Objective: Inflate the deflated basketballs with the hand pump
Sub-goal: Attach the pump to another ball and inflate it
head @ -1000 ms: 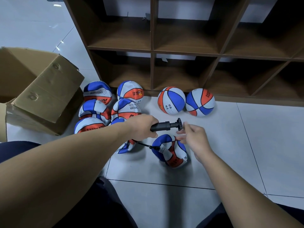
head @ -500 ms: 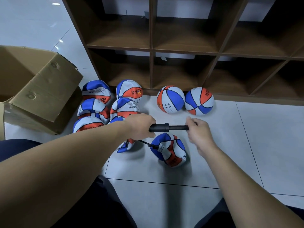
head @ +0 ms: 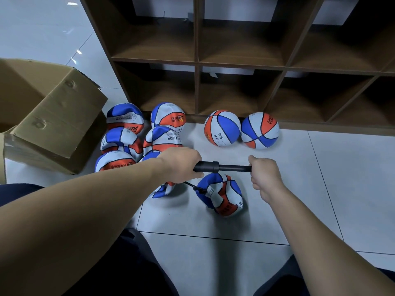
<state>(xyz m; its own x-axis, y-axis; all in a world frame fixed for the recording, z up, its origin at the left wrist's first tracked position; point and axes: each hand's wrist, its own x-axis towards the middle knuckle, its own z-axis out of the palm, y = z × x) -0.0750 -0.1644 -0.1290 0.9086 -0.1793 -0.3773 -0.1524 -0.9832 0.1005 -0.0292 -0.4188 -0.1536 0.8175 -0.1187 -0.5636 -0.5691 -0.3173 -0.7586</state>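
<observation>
We hold the hand pump (head: 218, 167) level above the floor, just in front of the wooden shelf unit (head: 241, 65). Our left hand (head: 181, 165) has its grip wrapped tight round the pump barrel, and our right hand (head: 264, 173) has its grip curled round the handle end, with the dark rod drawn out between the two hands. A thin black hose (head: 191, 186) runs down from the barrel to the crumpled ball (head: 221, 194) lying on the floor tiles just below the pump, nearer to us than the shelf unit.

We judge the task to be in its early middle. Two round balls (head: 222, 128) (head: 259, 130) sit side by side against the foot of the shelf unit, and they look fully inflated, so that much seems done. The ball on the hose is folded in on itself and plainly soft, so it needs many strokes yet. To the left of it, also in front of the shelf unit, lies a cluster of flat balls (head: 136, 139), at least six as far as we can count, some hidden behind our left forearm. None of those looks pumped. A cardboard box (head: 53, 116) stands open to the left of the shelf unit; we cannot see whether more balls are inside it.
</observation>
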